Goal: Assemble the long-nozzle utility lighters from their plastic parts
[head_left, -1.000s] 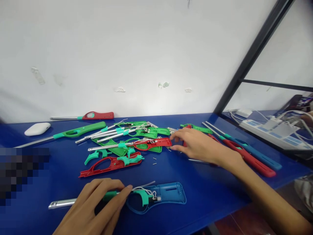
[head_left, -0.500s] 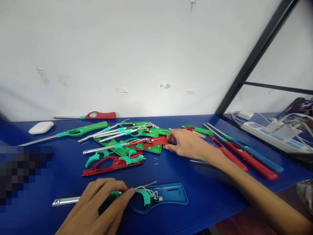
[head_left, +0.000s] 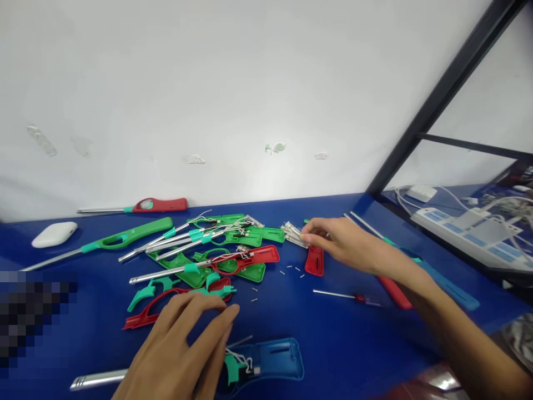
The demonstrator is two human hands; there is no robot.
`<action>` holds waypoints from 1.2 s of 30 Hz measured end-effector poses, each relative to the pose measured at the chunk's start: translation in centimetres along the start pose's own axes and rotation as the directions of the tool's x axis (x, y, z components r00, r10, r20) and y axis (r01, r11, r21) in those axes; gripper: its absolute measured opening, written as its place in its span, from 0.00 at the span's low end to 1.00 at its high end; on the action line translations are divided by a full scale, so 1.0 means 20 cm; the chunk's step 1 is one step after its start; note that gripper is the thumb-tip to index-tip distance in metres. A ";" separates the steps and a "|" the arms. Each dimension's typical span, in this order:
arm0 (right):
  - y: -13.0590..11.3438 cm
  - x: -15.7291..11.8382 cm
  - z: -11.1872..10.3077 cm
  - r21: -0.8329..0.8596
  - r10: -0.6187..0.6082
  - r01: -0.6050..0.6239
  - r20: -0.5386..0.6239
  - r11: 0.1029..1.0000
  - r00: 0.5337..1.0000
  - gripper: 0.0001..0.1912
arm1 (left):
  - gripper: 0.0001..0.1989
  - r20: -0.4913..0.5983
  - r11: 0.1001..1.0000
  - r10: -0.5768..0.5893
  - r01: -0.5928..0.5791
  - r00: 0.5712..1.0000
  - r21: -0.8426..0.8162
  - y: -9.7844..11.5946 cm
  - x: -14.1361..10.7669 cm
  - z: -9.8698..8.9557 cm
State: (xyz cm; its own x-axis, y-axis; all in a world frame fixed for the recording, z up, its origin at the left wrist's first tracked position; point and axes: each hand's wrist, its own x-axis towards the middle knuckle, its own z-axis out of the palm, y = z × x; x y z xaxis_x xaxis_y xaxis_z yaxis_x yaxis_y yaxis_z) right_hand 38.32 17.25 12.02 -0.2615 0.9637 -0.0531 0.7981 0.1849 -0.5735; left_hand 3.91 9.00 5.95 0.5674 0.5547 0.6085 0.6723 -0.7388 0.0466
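My left hand (head_left: 183, 341) is at the front, over an opened blue gas lighter (head_left: 278, 358) with a metal barrel, teal trigger and white wires. Its thumb and forefinger come together above the lighter; whatever lies between them is hidden. At the back right of the parts, my right hand (head_left: 333, 239) pinches at the edge of a small heap of silvery metal parts (head_left: 293, 233). Below that hand lies a red casing piece (head_left: 314, 261), with several tiny screws (head_left: 297, 269) beside it. An opened red lighter (head_left: 264, 254) rests on green casing halves (head_left: 254, 272).
A screwdriver (head_left: 335, 294) lies right of centre. Assembled lighters, one green (head_left: 145, 230) and one red (head_left: 166, 205), are at the back left near a white case (head_left: 54, 234). A blue lighter (head_left: 452, 286) and a power strip (head_left: 466, 236) are at the right.
My right hand has moved from the red lighter's end to the silvery heap, uncovering the screws and screwdriver. My left fingertips have lifted off the blue lighter. The view has shifted slightly.
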 end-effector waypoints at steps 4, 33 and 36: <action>0.02 0.03 -0.05 0.375 -0.066 0.043 0.048 0.926 0.997 0.23 | 0.14 0.065 0.997 -0.066 0.064 0.996 0.032 0.00 0.24 0.06; 0.16 0.02 -0.09 0.423 0.213 -0.066 -0.312 0.904 0.926 0.23 | 0.13 0.245 0.991 -0.124 0.130 0.962 -0.011 -0.20 0.41 0.27; 0.21 0.00 -0.14 0.267 0.213 -0.125 -0.331 0.956 0.919 0.24 | 0.14 0.221 0.993 -0.117 0.122 0.968 -0.007 -0.24 0.36 0.29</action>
State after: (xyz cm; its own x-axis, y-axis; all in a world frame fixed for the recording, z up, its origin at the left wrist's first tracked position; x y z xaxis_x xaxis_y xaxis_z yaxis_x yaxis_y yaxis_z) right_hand 43.20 18.49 11.91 0.1090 0.9891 0.0992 0.6504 0.0045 -0.7596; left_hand 7.61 18.84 5.48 0.5756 0.7085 0.4083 0.7333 -0.6682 0.1258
